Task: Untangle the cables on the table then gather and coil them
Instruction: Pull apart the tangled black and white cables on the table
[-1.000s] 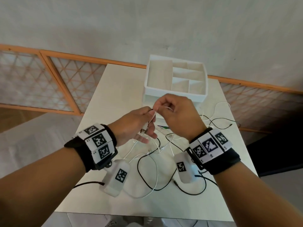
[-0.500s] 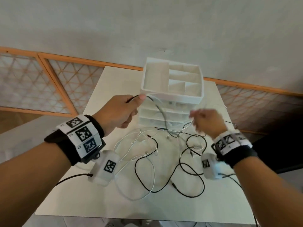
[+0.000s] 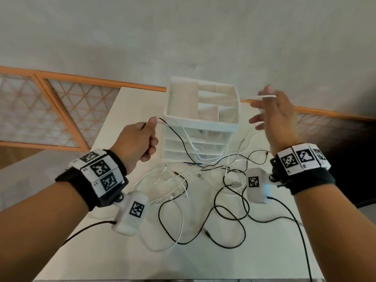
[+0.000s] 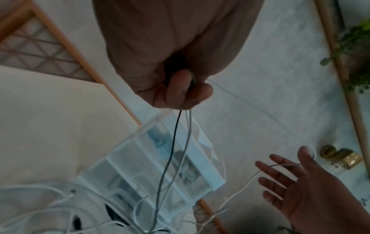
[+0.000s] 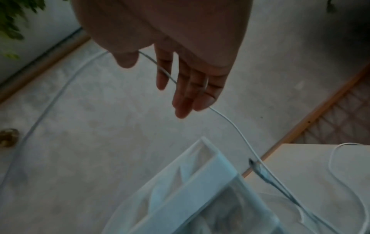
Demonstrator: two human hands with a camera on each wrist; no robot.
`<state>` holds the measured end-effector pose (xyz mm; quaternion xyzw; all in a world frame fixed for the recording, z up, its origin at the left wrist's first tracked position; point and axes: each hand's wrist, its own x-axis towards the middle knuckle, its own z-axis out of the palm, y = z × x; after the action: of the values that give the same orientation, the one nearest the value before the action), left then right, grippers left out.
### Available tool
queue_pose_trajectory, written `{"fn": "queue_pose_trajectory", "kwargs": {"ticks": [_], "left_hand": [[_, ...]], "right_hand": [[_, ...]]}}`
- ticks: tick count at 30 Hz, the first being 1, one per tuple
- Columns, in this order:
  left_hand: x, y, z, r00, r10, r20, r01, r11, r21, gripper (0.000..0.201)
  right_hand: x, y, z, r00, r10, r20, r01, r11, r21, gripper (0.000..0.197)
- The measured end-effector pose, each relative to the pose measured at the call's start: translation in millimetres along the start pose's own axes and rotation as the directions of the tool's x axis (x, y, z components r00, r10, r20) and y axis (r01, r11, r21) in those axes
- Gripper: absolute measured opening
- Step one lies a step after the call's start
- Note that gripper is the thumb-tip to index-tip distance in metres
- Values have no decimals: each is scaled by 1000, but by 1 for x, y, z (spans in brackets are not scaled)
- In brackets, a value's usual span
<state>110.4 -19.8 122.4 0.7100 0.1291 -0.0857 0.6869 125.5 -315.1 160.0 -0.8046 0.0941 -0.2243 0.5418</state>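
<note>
Tall white plastic drawer organiser blocks far centre of pale rectangular table. Tangle of thin black and white cables covers centre and right. Bare tabletop open far left and along near edge.

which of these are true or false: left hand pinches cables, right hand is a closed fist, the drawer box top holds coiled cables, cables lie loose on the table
1. The left hand pinches a black cable and a white cable. True.
2. The right hand is a closed fist. False: its fingers are spread, with a white cable draped across them.
3. The top tray of the drawer box holds coiled cables. False: its compartments look empty.
4. Cables lie loose and crossed on the table. True.
</note>
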Motion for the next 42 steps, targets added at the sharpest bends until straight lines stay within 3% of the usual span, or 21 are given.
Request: {"fn": "queue_pose_trajectory", "kwargs": {"ticks": [3, 6, 8, 9, 11, 14, 17, 19, 22, 25, 30, 32, 34, 36, 39, 41, 42], "left_hand": [[-3, 7, 14, 1000, 26, -2, -26, 995, -93, 32], [-8, 20, 36, 992, 113, 47, -101, 973, -207, 31], [-11, 31, 56, 983, 147, 114, -116, 962, -248, 31], [-13, 34, 65, 974, 149, 172, -105, 964, -243, 25], [-15, 28, 75, 948, 110, 297, -72, 988, -133, 27], [-11, -11, 62, 918, -26, 395, -63, 975, 211, 29], [-5, -49, 36, 917, -77, 391, -114, 889, 444, 33], [-1, -54, 24, 930, -76, 361, -120, 863, 491, 32], [6, -48, 12, 943, -79, 323, -118, 828, 548, 29], [12, -42, 8, 961, -66, 269, -103, 815, 570, 32], [11, -25, 7, 972, -61, 227, -23, 937, 349, 28], [8, -14, 5, 969, -35, 245, -28, 968, 248, 29], [6, -4, 2, 970, -4, 245, -35, 987, 156, 34], [6, 3, -2, 971, 7, 240, -25, 997, 72, 45], [5, 8, -6, 977, 12, 211, -17, 1000, 20, 46], [3, 7, -4, 978, 32, 205, -46, 997, 64, 40], [2, 6, -1, 974, 44, 221, -67, 993, 97, 38]], "right_hand": [[-15, -31, 11, 979, -65, 195, 47, 994, 96, 46], [-34, -62, 28, 840, -243, 486, 118, 955, 273, 35], [-41, -78, 39, 752, -365, 549, 178, 914, 364, 23], [-40, -83, 44, 748, -403, 527, 200, 895, 399, 20], [-31, -87, 43, 821, -416, 390, 225, 865, 449, 16], [-5, -81, 23, 952, -296, 78, 225, 847, 481, 21], [18, -51, 1, 972, -139, -188, 186, 946, 266, 21], [25, -25, -3, 961, -111, -251, 139, 986, 93, 16], [36, -2, -4, 973, -109, -202, 85, 988, -127, 22], [51, 0, -5, 992, -52, -115, 32, 986, -161, 35], [70, -14, -4, 993, -28, 113, 24, 999, 30, 18], [72, -11, -6, 985, 13, 170, -33, 993, 115, 9], [74, 4, -9, 973, 96, 211, -126, 983, 135, 12], [69, 30, -14, 944, 224, 244, -235, 972, 19, 20], [50, 85, -25, 868, 403, 289, -253, 862, -440, 28], [30, 95, -26, 869, 413, 271, -193, 789, -584, 42], [19, 90, -20, 893, 354, 277, -158, 825, -542, 44]]}}
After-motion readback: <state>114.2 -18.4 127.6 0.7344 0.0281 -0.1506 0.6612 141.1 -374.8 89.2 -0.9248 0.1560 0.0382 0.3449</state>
